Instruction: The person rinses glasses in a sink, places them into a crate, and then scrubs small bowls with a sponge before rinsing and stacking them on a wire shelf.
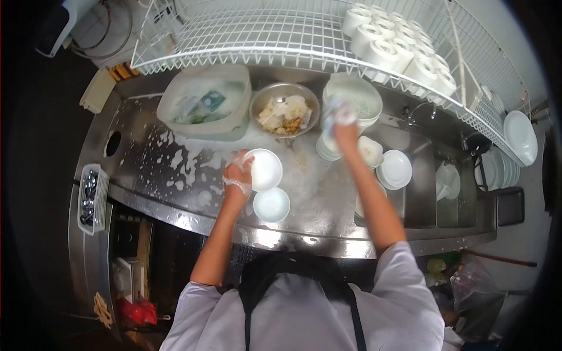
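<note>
My left hand (237, 174), with suds on its wrist, grips the rim of a white bowl (266, 171) on the wet steel counter. A pale bluish bowl (271, 205) stands just in front of it, touching or nearly so. Further right, my right hand (344, 130) is smeared by motion over a stack of pale bowls (329, 147). In it is a blurred white and bluish cloth (338, 111), close to the front of a white tub of soapy water (362, 96). Beside that arm are a squarish white dish (370, 151) and stacked white plates (396, 169).
A soapy plastic basin (237, 130) and a metal bowl of food scraps (257, 121) line the back. Sinks (418, 205) with a tap (413, 117) lie right. Above hangs a wire rack (252, 41) holding white cups (383, 54). A cutlery basket (100, 202) sits left.
</note>
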`<act>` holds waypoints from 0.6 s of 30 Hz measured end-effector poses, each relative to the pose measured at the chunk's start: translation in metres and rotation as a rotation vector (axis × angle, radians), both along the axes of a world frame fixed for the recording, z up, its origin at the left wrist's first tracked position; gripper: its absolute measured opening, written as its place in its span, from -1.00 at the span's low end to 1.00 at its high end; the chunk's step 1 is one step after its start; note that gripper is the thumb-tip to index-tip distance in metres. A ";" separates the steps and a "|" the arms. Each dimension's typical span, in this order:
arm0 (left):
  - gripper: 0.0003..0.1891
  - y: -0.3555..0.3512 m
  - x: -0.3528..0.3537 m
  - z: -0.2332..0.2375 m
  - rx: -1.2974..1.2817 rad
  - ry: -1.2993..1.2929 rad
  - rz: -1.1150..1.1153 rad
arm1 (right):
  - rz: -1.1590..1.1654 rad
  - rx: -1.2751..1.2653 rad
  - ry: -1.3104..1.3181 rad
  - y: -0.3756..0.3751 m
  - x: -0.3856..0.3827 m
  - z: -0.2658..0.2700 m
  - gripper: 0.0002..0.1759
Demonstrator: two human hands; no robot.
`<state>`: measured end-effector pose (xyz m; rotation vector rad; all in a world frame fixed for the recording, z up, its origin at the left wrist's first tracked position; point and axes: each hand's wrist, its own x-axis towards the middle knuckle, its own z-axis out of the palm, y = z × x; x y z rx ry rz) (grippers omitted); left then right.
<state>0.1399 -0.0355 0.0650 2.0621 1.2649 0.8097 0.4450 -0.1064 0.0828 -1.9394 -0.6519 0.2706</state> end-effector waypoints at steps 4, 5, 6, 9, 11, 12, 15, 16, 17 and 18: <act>-0.71 -0.017 -0.021 -0.009 -0.070 0.235 -0.146 | -0.144 -0.329 -0.565 0.013 0.119 0.012 -0.51; -0.73 -0.022 -0.022 -0.008 -0.058 0.267 -0.147 | -0.117 -0.544 -0.650 0.018 0.146 0.005 -0.48; -0.74 -0.028 -0.022 -0.005 -0.045 0.301 -0.147 | -0.039 -0.625 -0.660 0.023 0.164 -0.001 -0.47; -0.75 -0.039 -0.025 -0.010 -0.022 0.381 -0.157 | 0.159 -0.786 -0.685 0.029 0.185 -0.021 -0.48; -0.74 -0.042 -0.026 -0.015 -0.030 0.412 -0.178 | 0.227 -0.793 -0.703 0.029 0.187 -0.035 -0.51; -0.73 -0.043 -0.026 -0.015 -0.045 0.419 -0.193 | 0.278 -0.862 -0.649 0.031 0.190 -0.040 -0.44; -0.71 -0.045 -0.021 -0.019 -0.034 0.459 -0.237 | 0.415 -0.893 -0.570 0.039 0.195 -0.053 -0.50; -0.70 -0.046 -0.019 -0.020 -0.019 0.475 -0.253 | 0.378 -0.859 -0.572 0.041 0.194 -0.058 -0.53; -0.68 -0.045 -0.019 -0.023 0.012 0.498 -0.263 | 0.416 -0.856 -0.574 0.038 0.198 -0.059 -0.52; -0.66 -0.042 -0.019 -0.027 0.047 0.520 -0.275 | 0.450 -0.853 -0.576 0.033 0.186 -0.043 -0.52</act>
